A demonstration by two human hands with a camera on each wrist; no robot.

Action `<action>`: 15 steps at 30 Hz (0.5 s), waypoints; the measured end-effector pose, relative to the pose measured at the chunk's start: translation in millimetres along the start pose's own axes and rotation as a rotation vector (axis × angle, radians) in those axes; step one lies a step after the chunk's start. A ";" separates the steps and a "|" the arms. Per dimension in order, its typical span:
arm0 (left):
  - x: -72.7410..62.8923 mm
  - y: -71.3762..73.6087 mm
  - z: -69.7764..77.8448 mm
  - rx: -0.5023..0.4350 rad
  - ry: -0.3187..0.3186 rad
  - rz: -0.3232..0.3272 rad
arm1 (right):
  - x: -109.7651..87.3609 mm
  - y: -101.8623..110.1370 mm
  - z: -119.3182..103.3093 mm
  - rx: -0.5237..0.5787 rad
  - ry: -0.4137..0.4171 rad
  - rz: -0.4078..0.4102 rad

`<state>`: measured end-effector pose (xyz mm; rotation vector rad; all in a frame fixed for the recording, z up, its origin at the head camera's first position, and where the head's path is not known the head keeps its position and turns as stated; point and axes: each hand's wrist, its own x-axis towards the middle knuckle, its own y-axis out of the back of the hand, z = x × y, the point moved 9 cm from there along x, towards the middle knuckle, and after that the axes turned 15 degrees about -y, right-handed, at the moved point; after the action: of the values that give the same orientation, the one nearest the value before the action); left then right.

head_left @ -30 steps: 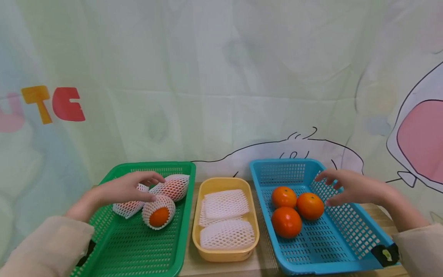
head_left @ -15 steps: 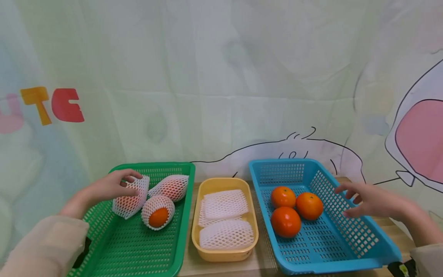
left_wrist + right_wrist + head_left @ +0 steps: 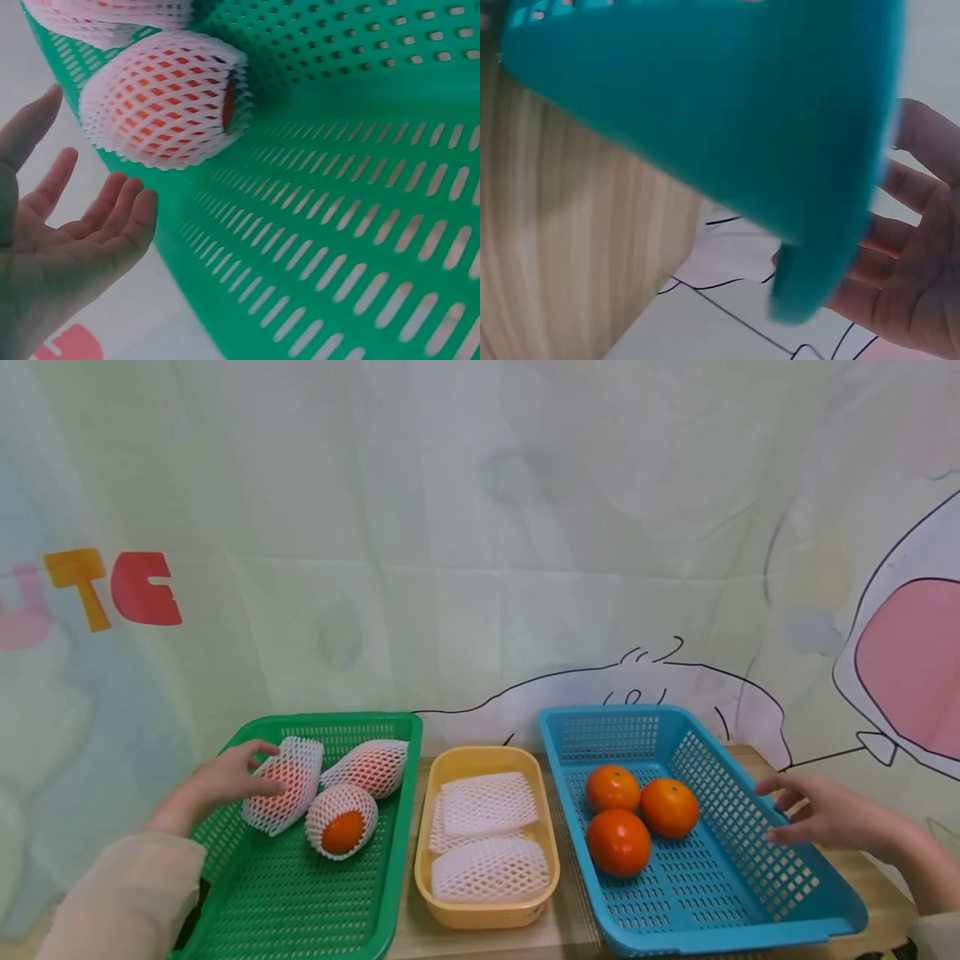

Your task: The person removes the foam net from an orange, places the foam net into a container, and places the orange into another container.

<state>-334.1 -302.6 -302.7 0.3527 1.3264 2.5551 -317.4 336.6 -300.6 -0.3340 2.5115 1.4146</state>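
Observation:
My left hand (image 3: 217,785) hovers with loose fingers at the left side of the green basket (image 3: 300,902), thumb overlapping an orange fruit in a white foam net (image 3: 302,768). In the left wrist view the palm faces up, apart from a netted fruit (image 3: 165,105). Two more netted fruits lie in that basket, the front one (image 3: 342,818) showing bare orange peel, the other (image 3: 375,767) behind it. My right hand (image 3: 832,814) is at the right rim of the blue basket (image 3: 697,893), fingers relaxed, holding nothing. Three bare oranges (image 3: 618,843) sit together inside.
Between the baskets stands a yellow tub (image 3: 487,916) with several white foam nets (image 3: 491,868) lying flat. All three containers rest on a wooden table (image 3: 442,943). A printed curtain (image 3: 465,527) hangs close behind.
Both hands have moved apart: the left from above the netted fruits to the left side of its basket, the right from above the blue basket outward to its right rim. The fruits stay put.

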 end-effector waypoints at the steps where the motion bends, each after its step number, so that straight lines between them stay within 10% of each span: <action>1: -0.6 -0.8 -2.6 -0.003 0.011 0.004 | 0.9 -0.3 3.7 0.020 -0.019 -0.001; 15: -4.2 -15.3 -29.6 0.012 0.109 0.099 | 14.6 -14.4 36.6 0.176 -0.159 -0.023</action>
<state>-338.1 -318.1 -332.2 0.2914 1.3963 2.6837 -323.2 359.6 -335.2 -0.2073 2.4703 1.1519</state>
